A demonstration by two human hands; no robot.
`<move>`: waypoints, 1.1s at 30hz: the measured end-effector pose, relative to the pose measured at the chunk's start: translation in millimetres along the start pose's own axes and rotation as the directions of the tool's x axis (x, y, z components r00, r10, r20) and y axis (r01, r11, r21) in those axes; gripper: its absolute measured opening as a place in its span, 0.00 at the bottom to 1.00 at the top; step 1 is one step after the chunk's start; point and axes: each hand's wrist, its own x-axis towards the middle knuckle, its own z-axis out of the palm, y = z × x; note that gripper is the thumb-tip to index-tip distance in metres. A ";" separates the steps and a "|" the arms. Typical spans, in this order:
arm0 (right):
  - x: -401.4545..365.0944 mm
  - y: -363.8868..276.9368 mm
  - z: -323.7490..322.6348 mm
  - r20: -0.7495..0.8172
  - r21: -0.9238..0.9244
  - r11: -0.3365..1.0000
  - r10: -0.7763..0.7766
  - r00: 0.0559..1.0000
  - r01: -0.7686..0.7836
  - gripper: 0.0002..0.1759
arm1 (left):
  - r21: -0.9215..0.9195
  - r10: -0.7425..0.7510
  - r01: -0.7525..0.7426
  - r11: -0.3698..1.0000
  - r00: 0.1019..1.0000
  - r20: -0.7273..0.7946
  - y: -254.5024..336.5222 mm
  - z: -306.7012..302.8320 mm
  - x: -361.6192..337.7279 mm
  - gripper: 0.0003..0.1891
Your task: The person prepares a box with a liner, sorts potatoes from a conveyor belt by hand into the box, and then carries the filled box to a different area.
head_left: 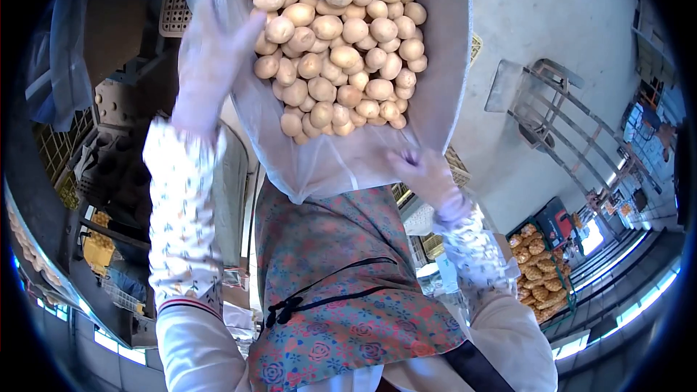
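Note:
A pile of potatoes [341, 51] fills a crate lined with a pale, see-through plastic liner [348, 163], whose edges stand up around them. My left hand [210, 62] is at the liner's left edge, a little blurred, thumb held apart from the fingers and near the potatoes; nothing shows in its grasp. At the near right corner, my right hand [428, 174] closes over the liner's edge, with the thumb on the inner side. Some of its fingers are hidden. Both sleeves are patterned, and a flowered apron [334, 268] hangs just below the crate.
To the left stands a dark machine [116, 152] with a few potatoes on it. A metal hand cart [566, 123] rests on the concrete floor at right. Netted sacks of potatoes [537, 268] are stacked at lower right. A pale plastic crate [174, 11] shows at upper left.

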 end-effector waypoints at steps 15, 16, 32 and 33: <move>45.4 -49.3 -60.1 -0.579 -0.457 0.736 -0.672 0.461 0.499 0.21 | 0.174 -0.343 0.327 0.929 0.937 0.067 -8.7 26.0 74.4 0.23; 59.4 -65.2 -97.7 -0.593 -0.604 0.679 -0.732 0.334 0.417 0.24 | 0.196 -0.337 0.311 0.930 0.934 0.117 -26.8 35.0 75.9 0.27; 149.6 -187.8 -220.5 -0.259 -0.654 0.751 -0.110 0.960 -0.090 0.18 | 0.382 -0.339 0.198 0.903 0.874 0.349 -38.5 16.3 104.0 0.23; 154.0 -184.4 -223.3 -0.238 -0.651 0.758 -0.146 0.960 -0.047 0.18 | 0.404 -0.348 0.200 0.893 0.876 0.335 -44.3 19.8 104.4 0.23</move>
